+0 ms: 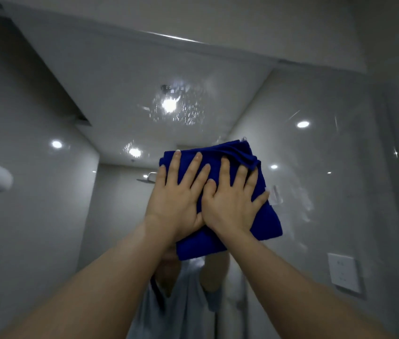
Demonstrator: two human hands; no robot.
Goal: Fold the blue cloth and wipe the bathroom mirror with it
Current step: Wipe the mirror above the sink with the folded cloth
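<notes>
Hands (179,199) flat, pressing blue cloth (270,216) on mirror (315,155).

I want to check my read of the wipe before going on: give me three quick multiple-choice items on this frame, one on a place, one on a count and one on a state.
1. Where are the water spots relative to the blue cloth?
A) above it B) below it C) level with it, to its left

2. How many hands press on the cloth?
A) none B) one C) two

3. What state is the cloth in?
A) folded, flat against the mirror B) spread fully open C) hanging loose from one hand

Answers:
1 A: the spots glint on the glass above the cloth's top edge.
2 C: the left hand and right hand both lie on it, fingers straight.
3 A: stacked layers show at its upper right corner.
</notes>
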